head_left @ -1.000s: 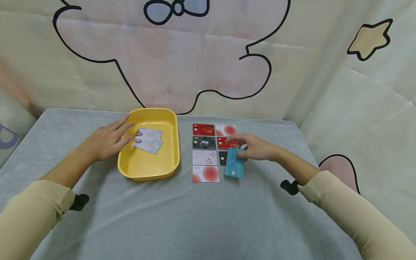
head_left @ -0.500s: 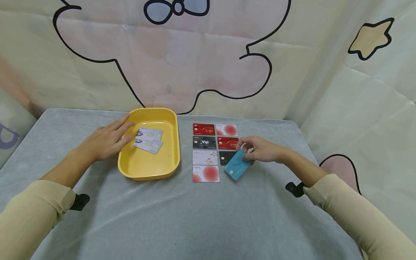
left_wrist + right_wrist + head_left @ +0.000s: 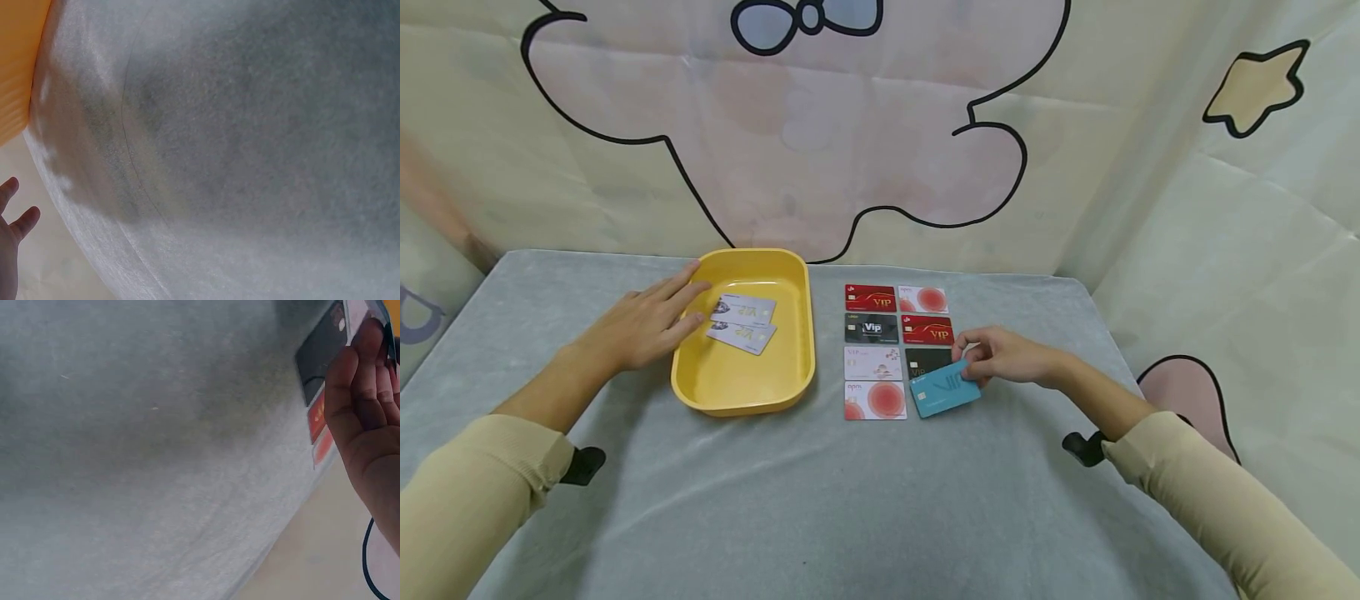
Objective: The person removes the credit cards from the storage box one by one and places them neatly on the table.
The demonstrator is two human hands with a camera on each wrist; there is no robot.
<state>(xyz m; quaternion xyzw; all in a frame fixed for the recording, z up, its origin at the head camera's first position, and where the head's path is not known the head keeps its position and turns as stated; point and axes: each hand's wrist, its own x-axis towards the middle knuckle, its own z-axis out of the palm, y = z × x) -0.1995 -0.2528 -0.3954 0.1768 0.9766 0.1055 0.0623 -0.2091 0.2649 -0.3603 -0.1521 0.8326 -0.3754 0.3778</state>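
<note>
My right hand pinches a teal card by its right end, between thumb and fingers. The card overlaps the lower part of a black card in the head view, at the bottom of the right column. In the right wrist view the fingers curl at the card's edge. My left hand lies with fingers extended over the left rim of a yellow tray. Inside the tray lie two pale cards, an upper one and a tilted lower one.
Left of the black card runs a column: red VIP card, dark VIP card, white card and white card with red circles. Above the black card lie another red VIP card and a circle-patterned card. Grey cloth covers the table.
My right hand has drawn back slightly toward me and to the right, turning the teal card from upright to nearly sideways. The left hand and tray have stayed in place.
</note>
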